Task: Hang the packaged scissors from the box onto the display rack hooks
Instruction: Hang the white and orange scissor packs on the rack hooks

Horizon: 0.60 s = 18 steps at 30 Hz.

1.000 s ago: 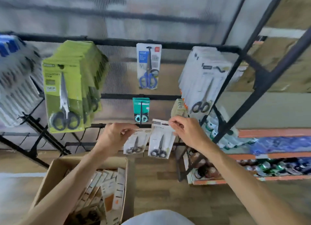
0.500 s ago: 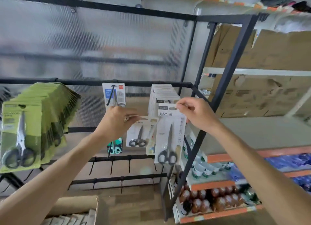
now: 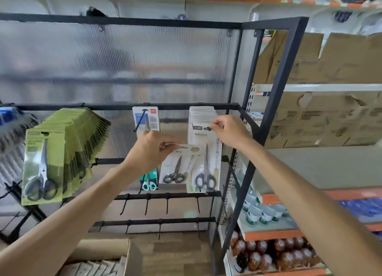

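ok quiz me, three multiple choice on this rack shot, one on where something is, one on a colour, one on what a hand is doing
1. Where does the white pack in the right hand sit?
A. in the box
B. at the front of the white stack on the upper right hook
C. on the floor

2. What colour are the packs hanging at the left?
A. yellow-green
B. red
C. black

3. What is the left hand doing?
A. hanging open
B. resting on a rail
C. pinching the top of a smaller scissors pack

Answers: 1 B, its top edge is up at the hook tip; 2 A, the cards are yellow-green; 3 C, its fingers close on the pack's top edge.
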Each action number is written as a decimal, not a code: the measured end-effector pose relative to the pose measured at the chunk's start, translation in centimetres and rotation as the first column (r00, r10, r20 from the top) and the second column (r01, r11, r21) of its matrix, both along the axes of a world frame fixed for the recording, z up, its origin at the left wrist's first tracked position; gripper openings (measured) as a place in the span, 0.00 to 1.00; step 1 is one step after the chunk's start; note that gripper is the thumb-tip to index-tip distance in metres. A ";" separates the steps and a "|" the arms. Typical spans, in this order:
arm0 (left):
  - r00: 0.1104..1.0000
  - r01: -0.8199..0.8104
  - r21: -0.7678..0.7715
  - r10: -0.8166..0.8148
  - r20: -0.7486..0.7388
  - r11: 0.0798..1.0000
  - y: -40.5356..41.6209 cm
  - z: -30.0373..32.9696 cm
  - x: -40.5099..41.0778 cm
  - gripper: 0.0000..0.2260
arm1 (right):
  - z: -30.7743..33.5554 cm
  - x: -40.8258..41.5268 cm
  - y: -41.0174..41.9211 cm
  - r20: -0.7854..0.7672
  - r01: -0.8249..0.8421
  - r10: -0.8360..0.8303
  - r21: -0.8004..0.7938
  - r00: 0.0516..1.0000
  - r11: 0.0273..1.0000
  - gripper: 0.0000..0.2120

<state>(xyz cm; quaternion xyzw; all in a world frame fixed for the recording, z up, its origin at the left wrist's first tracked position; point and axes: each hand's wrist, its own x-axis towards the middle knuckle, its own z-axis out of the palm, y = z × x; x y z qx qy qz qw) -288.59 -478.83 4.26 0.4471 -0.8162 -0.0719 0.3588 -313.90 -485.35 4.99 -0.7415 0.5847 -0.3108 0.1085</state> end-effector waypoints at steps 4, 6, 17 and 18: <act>1.000 -0.016 -0.002 0.016 0.004 1.000 0.2 -0.2 0.0 0.09 | -0.1 0.5 -0.8 -0.009 0.071 -0.071 -0.075 0.997 0.995 0.09; 1.000 -0.023 -0.001 0.023 -0.011 1.000 0.1 -0.2 0.0 0.09 | -0.2 0.4 -0.8 0.016 0.116 -0.115 -0.121 0.993 0.986 0.08; 0.999 0.040 -0.141 -0.035 0.038 0.989 0.6 0.8 0.7 0.08 | 0.1 1.5 7.8 -0.028 -0.326 0.324 -0.095 0.945 0.941 0.15; 0.999 0.032 -0.138 -0.028 0.031 0.990 0.5 0.7 0.5 0.08 | -0.2 1.6 7.9 -0.001 -0.336 0.337 -0.075 0.941 0.939 0.14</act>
